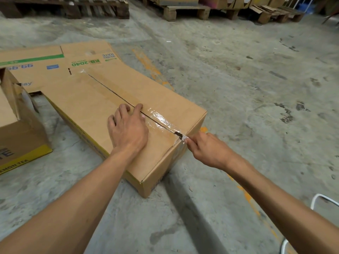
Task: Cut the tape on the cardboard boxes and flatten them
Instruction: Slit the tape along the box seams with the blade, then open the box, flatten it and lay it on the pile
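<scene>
We find the long cardboard box [113, 99] lying flat on the concrete floor [238, 79], its far end overlapping flattened cartons [45, 65] toward the floor's far left. The left hand [128, 129] lies on the top panel with fingers spread and straight, released, pressing the flap just beside the centre seam. The right hand [207, 149] is clenched around a small cutter [181, 138], its blade at the near end of the seam where clear tape [161, 120] wrinkles over the box edge.

Our judgement: the seam looks parted along most of its length, and the tape at the near edge is the part in hand. We advise a shallow blade following the gap between flaps, drawn away from the pressing fingers. An opened box [20, 132] stands at the floor's left edge, untreated.
</scene>
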Demonstrator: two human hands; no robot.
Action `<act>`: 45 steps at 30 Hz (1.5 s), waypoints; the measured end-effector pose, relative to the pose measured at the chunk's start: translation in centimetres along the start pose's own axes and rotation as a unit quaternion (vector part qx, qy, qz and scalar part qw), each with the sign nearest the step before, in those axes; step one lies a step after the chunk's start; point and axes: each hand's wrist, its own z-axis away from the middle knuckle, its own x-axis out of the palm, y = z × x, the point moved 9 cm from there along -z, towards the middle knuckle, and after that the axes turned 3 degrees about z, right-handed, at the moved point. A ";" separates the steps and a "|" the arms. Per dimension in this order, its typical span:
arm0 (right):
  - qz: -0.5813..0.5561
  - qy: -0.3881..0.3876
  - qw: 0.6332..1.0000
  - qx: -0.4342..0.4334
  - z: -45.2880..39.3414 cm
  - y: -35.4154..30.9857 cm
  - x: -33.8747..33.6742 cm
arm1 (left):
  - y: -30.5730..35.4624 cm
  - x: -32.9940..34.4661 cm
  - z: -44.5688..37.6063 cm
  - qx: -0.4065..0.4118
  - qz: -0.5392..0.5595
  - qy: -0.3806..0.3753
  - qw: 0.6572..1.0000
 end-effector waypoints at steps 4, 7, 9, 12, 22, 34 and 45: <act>-0.161 -0.034 0.986 -0.026 0.2 0.5 0.2 | 0.4 -0.8 0.0 0.023 0.038 0.008 0.999; -0.032 0.055 0.997 -0.034 0.8 0.4 -0.8 | 2.3 -1.7 0.7 0.110 0.079 -0.002 0.991; 0.092 0.112 0.989 -0.013 1.6 -0.1 -1.7 | 3.1 -1.8 1.3 0.157 0.084 -0.022 0.984; 0.080 0.153 0.985 0.020 2.8 0.9 -3.5 | 3.2 -1.8 1.4 0.190 0.071 -0.042 0.978; -0.077 -0.109 0.991 0.019 6.2 7.3 9.7 | 3.7 -1.0 1.6 0.245 0.099 -0.091 0.960; -0.106 0.199 0.972 -0.064 3.5 4.0 3.9 | 4.5 -1.5 1.4 0.218 0.123 -0.064 0.966; 0.047 0.010 0.979 -0.198 -7.2 2.3 -2.4 | 4.7 -2.1 3.1 0.307 0.117 -0.106 0.939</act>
